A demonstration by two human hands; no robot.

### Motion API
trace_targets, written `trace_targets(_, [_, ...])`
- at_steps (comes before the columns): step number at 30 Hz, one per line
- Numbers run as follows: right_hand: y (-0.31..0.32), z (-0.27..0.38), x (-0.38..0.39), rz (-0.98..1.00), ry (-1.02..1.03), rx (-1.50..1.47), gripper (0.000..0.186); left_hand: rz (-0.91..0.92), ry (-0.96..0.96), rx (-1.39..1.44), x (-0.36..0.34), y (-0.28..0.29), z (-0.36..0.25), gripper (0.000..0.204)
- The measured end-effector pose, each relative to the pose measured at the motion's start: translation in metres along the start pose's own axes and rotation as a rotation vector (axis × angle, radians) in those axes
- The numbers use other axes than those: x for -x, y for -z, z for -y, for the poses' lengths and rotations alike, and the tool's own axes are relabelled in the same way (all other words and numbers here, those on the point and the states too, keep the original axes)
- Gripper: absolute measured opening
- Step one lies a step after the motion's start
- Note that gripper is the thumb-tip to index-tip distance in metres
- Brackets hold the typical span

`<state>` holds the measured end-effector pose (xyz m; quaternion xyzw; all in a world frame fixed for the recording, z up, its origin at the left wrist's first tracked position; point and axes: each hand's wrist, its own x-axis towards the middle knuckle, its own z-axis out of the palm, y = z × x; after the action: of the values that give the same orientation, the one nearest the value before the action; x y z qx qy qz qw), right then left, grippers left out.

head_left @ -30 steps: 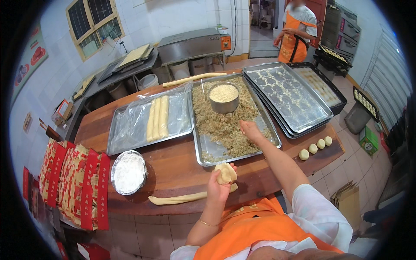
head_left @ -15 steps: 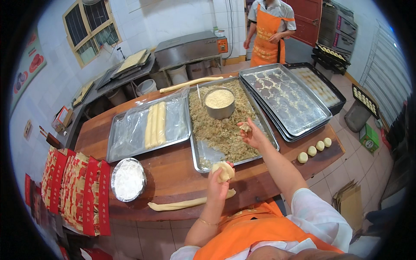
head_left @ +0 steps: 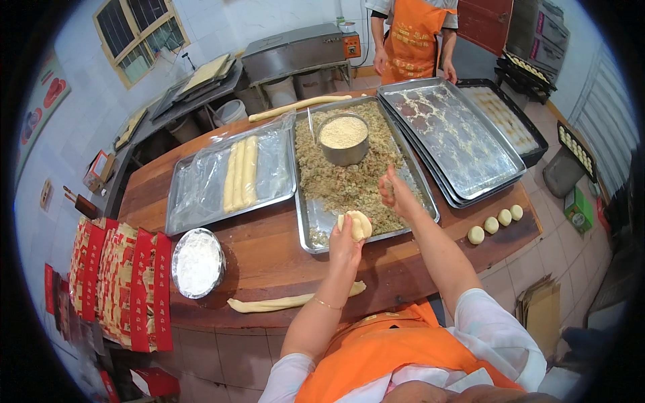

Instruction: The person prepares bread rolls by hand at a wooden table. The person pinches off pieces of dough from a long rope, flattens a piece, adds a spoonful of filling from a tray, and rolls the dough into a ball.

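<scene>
A flat, round piece of pale yellow dough is near the middle of the frame, just below centre. The left hand holds it, with fingers and thumb closed around its edge. The dough shows up against the near end of a big silver metal tray.

That tray holds lots of crumbly, greenish-brown filling. The right hand is over the right part of the filling, with its fingers bent close together. I cannot tell if there is something in it.

A round silver metal pot full of pale yellow crumbs stands in the filling, above the hands in the frame. To the left is another silver tray, with clear plastic and long pale dough ropes side by side. One more pale dough rope lies at the bottom middle, on the brown wooden table. Left of it is a round silver bowl of white powder.

On the right sit four small, round, pale dough balls, below a stack of crumb-dusted metal trays. At the top, a person in an orange apron stands behind the table.
</scene>
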<state>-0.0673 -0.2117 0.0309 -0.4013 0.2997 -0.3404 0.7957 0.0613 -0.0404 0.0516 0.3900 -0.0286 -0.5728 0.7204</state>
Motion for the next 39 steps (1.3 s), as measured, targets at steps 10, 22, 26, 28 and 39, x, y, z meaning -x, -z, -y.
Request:
trace_targets(10, [-0.051,0.013,0.051,-0.086,0.833,1.165,0.023,0.055,-0.067,-0.152,-0.043,0.001,0.022,0.027])
trace_targets(22, [-0.050,-0.002,0.066,0.034,0.640,1.078,0.023,0.141,0.031,0.093,-0.059,0.001,0.027,0.025])
trace_targets(26, [-0.047,-0.005,0.064,-0.032,0.737,1.044,0.019,0.189,-0.119,-0.112,-0.050,-0.007,0.028,0.020])
trace_targets(28, [-0.050,-0.010,0.066,-0.061,0.805,1.077,0.018,0.163,-0.157,-0.158,-0.050,-0.005,0.028,0.019])
trace_targets(39, [-0.073,0.017,0.075,-0.001,0.551,0.743,0.017,0.339,-0.102,0.031,-0.033,-0.027,0.000,0.057])
